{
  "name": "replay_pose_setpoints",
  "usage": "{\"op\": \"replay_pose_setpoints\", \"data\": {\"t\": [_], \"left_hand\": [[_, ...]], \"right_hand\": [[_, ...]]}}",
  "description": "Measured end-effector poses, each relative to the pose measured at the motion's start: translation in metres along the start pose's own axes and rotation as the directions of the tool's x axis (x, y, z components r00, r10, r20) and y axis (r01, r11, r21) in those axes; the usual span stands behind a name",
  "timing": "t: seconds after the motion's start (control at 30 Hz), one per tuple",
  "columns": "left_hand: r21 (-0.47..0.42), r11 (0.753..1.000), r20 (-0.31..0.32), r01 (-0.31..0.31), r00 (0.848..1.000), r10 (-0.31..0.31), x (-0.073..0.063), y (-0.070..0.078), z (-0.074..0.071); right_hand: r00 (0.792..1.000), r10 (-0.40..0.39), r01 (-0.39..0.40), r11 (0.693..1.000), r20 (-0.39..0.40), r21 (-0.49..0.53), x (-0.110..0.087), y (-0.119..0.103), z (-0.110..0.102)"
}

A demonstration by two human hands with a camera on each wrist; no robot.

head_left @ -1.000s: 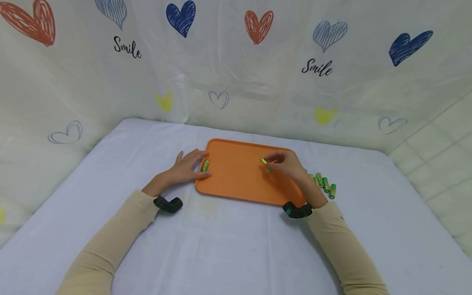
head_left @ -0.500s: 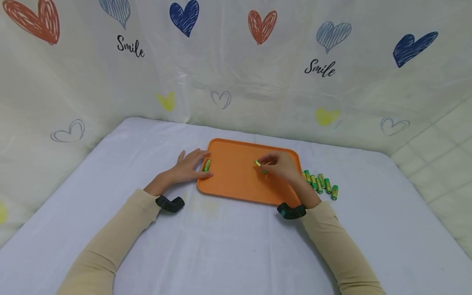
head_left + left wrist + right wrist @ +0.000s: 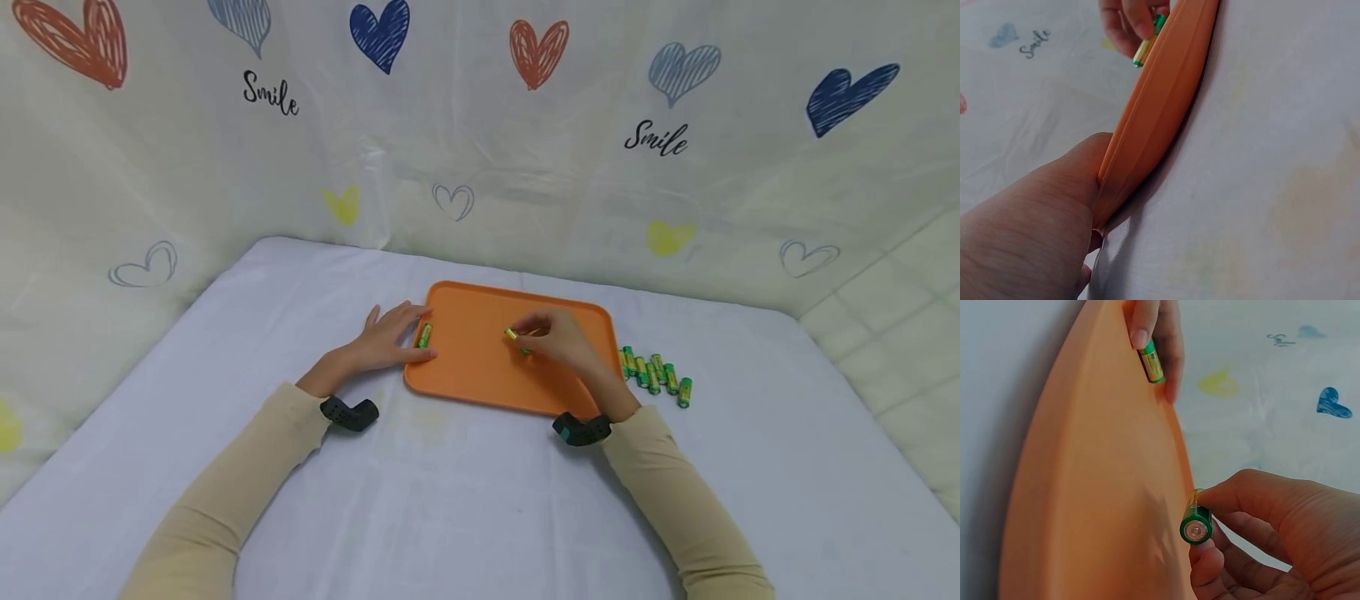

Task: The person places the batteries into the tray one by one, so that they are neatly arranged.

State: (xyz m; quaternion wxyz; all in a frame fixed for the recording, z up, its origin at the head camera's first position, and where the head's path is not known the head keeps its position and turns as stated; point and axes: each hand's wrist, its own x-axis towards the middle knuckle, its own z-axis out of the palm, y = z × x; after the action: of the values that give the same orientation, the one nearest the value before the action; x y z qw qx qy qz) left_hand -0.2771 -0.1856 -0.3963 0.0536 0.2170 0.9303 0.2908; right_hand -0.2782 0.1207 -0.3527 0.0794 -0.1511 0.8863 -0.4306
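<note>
My right hand (image 3: 558,337) pinches a green and yellow battery (image 3: 1197,519) between thumb and fingertips. It is above the middle of an orange tray (image 3: 465,367); the head view shows the battery's ends on either side of a finger. My left hand (image 3: 378,342) rests at the tray's left edge with thumb and index finger spread and fairly straight. Between them a second battery (image 3: 425,335) lies in the tray along its left rim. From the left wrist, the hand (image 3: 1029,231) touches the rim, with its fingertips mostly hidden.
Several green and yellow batteries (image 3: 654,377) lie in a loose group on the white tablecloth (image 3: 450,492), right of the tray. Behind the table hangs a pale curtain (image 3: 480,142) with printed hearts. A black wrist camera (image 3: 581,429) sits on the right wrist.
My right hand has moved left over the tray with the pinched battery, uncovering more of the batteries on the right. My left hand stays at the tray's left edge.
</note>
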Motion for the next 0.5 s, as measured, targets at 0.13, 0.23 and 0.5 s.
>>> {"op": "replay_pose_setpoints", "data": {"t": [0.13,0.23,0.5], "left_hand": [[0.002,1.0,-0.001,0.001,1.0,-0.001,0.0,0.001,-0.001],[0.0,1.0,-0.002,0.004,1.0,-0.004,-0.001,0.001,-0.002],[-0.001,1.0,-0.001,-0.013,1.0,0.013,-0.001,-0.001,-0.001]], "right_hand": [[1.0,-0.005,0.005,1.0,0.009,0.001,0.003,-0.003,0.004],[1.0,-0.008,0.008,1.0,0.023,-0.004,0.006,-0.005,0.008],[0.998,-0.018,0.017,1.0,0.062,0.015,0.012,-0.01,0.019]]}}
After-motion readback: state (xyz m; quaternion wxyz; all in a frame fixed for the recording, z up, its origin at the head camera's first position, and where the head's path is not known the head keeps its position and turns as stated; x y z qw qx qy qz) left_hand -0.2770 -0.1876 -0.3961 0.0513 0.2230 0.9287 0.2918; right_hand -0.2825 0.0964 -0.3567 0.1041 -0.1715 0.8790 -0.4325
